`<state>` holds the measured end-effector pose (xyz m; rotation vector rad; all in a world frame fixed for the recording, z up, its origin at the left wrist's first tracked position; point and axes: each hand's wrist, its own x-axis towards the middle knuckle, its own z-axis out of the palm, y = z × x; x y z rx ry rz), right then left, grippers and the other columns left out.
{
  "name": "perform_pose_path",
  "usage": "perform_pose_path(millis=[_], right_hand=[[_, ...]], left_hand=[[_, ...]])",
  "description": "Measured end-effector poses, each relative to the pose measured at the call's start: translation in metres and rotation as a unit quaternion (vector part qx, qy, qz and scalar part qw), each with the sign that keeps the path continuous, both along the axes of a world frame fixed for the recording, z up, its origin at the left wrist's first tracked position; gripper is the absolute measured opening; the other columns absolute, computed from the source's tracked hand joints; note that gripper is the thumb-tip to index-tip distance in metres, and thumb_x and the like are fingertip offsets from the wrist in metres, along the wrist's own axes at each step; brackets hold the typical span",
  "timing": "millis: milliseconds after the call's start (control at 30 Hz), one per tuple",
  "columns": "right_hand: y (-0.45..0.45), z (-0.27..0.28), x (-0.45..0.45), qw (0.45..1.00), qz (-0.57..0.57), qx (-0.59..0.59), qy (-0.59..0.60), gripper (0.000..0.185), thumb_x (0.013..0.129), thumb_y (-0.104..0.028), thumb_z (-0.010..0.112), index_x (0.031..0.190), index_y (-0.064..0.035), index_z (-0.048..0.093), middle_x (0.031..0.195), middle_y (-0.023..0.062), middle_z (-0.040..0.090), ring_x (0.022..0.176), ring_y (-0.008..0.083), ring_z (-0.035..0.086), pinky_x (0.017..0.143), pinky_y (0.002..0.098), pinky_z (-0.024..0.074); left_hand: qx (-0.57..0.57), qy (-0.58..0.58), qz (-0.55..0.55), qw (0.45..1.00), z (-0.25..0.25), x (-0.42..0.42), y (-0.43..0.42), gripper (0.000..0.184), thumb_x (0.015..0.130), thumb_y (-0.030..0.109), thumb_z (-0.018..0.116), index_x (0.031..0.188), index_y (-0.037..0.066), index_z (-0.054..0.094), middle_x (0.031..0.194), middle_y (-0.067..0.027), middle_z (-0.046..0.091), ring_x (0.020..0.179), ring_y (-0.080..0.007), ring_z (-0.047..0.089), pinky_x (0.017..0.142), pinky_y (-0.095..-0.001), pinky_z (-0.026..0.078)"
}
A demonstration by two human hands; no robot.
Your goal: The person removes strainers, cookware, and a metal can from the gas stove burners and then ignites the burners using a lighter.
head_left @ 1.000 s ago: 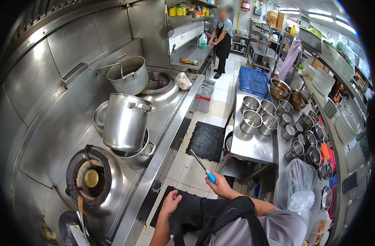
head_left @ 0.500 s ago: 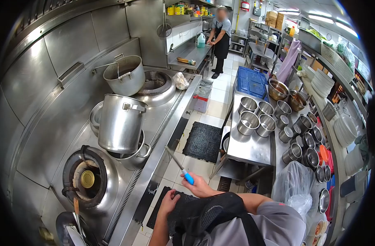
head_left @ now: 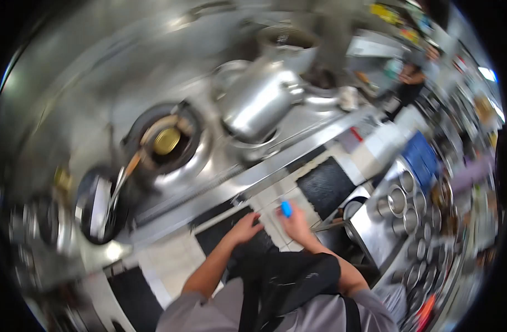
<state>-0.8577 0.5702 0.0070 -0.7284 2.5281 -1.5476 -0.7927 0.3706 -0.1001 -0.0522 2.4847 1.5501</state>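
Observation:
A blue-handled metal rod (head_left: 286, 208) is in my right hand (head_left: 296, 223), with the fingers wrapped round its handle. Blur nearly hides the thin shaft, which points away from me over the floor. My left hand (head_left: 245, 228) hovers to the left of it, fingers loosely bent and a little apart, with nothing visible in them. Both hands are in front of my black apron (head_left: 286, 271), short of the stove's front edge (head_left: 231, 191).
A wok burner (head_left: 189, 138) has a gold-coloured tin (head_left: 167, 141) in its middle. To its left a dark wok (head_left: 86, 191) holds utensils. A large steel pot (head_left: 256, 102) stands on the stove. Steel containers (head_left: 397, 200) fill a table on the right; a person (head_left: 411, 77) stands farther back.
My view has swung left and blurred, so the stove and burner sit nearer the centre. The right hand still grips the blue-handled rod; the left hand's fingers look looser.

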Motion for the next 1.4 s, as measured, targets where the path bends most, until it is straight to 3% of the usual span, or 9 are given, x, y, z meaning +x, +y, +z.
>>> perform_pose_path(millis=[67, 200, 367, 733, 1067, 1267, 1300, 1367, 1400], right_hand=[[0.017, 0.003, -0.001, 0.999, -0.022, 0.029, -0.015, 0.03, 0.093, -0.014, 0.065, 0.119, -0.0022, 0.059, 0.081, 0.008, 0.064, 0.075, 0.0178, 0.063, 0.072, 0.0336, 0.0516], [0.049, -0.01, -0.004, 0.981, -0.098, 0.014, -0.168, 0.032, 0.093, -0.018, 0.066, 0.118, 0.0008, 0.058, 0.083, 0.0047, 0.062, 0.072, 0.0109, 0.059, 0.067, 0.0269, 0.05], [0.07, -0.021, -0.003, 0.982, -0.104, 0.03, -0.157, 0.03, 0.094, -0.015, 0.063, 0.118, 0.0024, 0.057, 0.081, 0.0058, 0.063, 0.07, 0.0115, 0.058, 0.065, 0.0273, 0.048], [0.069, -0.024, -0.043, 0.992, -0.031, 0.057, -0.105, 0.029, 0.092, -0.011, 0.064, 0.116, 0.0042, 0.058, 0.079, 0.0088, 0.063, 0.07, 0.0137, 0.058, 0.066, 0.0292, 0.0482], [0.062, -0.019, -0.117, 0.996, -0.064, 0.003, -0.063, 0.028, 0.093, -0.012, 0.062, 0.116, 0.0039, 0.058, 0.08, 0.0096, 0.066, 0.068, 0.0147, 0.065, 0.061, 0.0302, 0.0518], [0.031, -0.048, -0.141, 0.968, -0.229, -0.035, -0.099, 0.033, 0.094, -0.015, 0.062, 0.12, 0.004, 0.055, 0.081, 0.0099, 0.065, 0.062, 0.0144, 0.067, 0.057, 0.0291, 0.0527], [0.027, -0.052, -0.136, 0.964, -0.239, -0.021, -0.115, 0.032, 0.094, -0.016, 0.062, 0.119, 0.004, 0.055, 0.08, 0.0105, 0.065, 0.062, 0.0159, 0.068, 0.056, 0.0299, 0.0529], [0.021, -0.042, -0.119, 0.953, -0.271, 0.043, -0.128, 0.028, 0.093, -0.016, 0.063, 0.113, 0.0033, 0.056, 0.077, 0.0133, 0.066, 0.062, 0.0204, 0.071, 0.058, 0.0333, 0.0542], [0.017, -0.043, -0.113, 0.94, -0.299, 0.068, -0.148, 0.029, 0.091, -0.019, 0.064, 0.11, 0.0012, 0.056, 0.075, 0.0165, 0.066, 0.064, 0.0238, 0.071, 0.062, 0.0379, 0.0552]], left_hand=[[-0.019, 0.024, 0.034, 0.999, -0.004, 0.012, -0.008, 0.053, 0.09, 0.032, 0.066, 0.132, 0.002, 0.053, 0.127, -0.0185, 0.06, 0.115, -0.0304, 0.059, 0.098, -0.0394, 0.047], [-0.018, -0.027, 0.078, 0.996, -0.001, 0.031, -0.025, 0.055, 0.09, 0.034, 0.065, 0.132, 0.001, 0.053, 0.129, -0.0201, 0.058, 0.12, -0.0333, 0.057, 0.101, -0.0413, 0.045], [-0.035, -0.047, 0.093, 0.994, -0.018, 0.04, -0.034, 0.052, 0.089, 0.034, 0.066, 0.129, 0.001, 0.055, 0.127, -0.0221, 0.06, 0.119, -0.0352, 0.057, 0.101, -0.0415, 0.046], [-0.069, 0.046, 0.122, 0.989, 0.038, 0.001, -0.053, 0.05, 0.088, 0.032, 0.064, 0.127, 0.001, 0.055, 0.126, -0.0235, 0.057, 0.118, -0.0386, 0.055, 0.101, -0.0418, 0.044], [-0.116, 0.113, 0.274, 0.948, 0.118, -0.046, -0.191, 0.057, 0.089, 0.03, 0.068, 0.135, 0.001, 0.049, 0.133, -0.02, 0.054, 0.123, -0.0332, 0.053, 0.103, -0.0379, 0.043], [-0.165, 0.113, 0.392, 0.898, 0.066, -0.158, -0.337, 0.075, 0.082, 0.038, 0.073, 0.14, -0.001, 0.045, 0.143, -0.024, 0.046, 0.132, -0.0382, 0.044, 0.111, -0.0398, 0.034], [-0.222, 0.119, 0.426, 0.869, 0.016, -0.186, -0.377, 0.076, 0.079, 0.038, 0.075, 0.138, 0.0, 0.047, 0.141, -0.0239, 0.047, 0.131, -0.0377, 0.045, 0.11, -0.0403, 0.037], [-0.223, 0.107, 0.39, 0.887, 0.036, -0.215, -0.409, 0.084, 0.07, 0.036, 0.083, 0.138, 0.0, 0.047, 0.138, -0.0214, 0.052, 0.128, -0.0326, 0.049, 0.11, -0.0404, 0.038], [-0.256, 0.085, 0.419, 0.867, -0.006, -0.234, -0.445, 0.087, 0.068, 0.034, 0.084, 0.139, 0.001, 0.046, 0.138, -0.02, 0.052, 0.129, -0.0326, 0.048, 0.11, -0.0404, 0.037]])
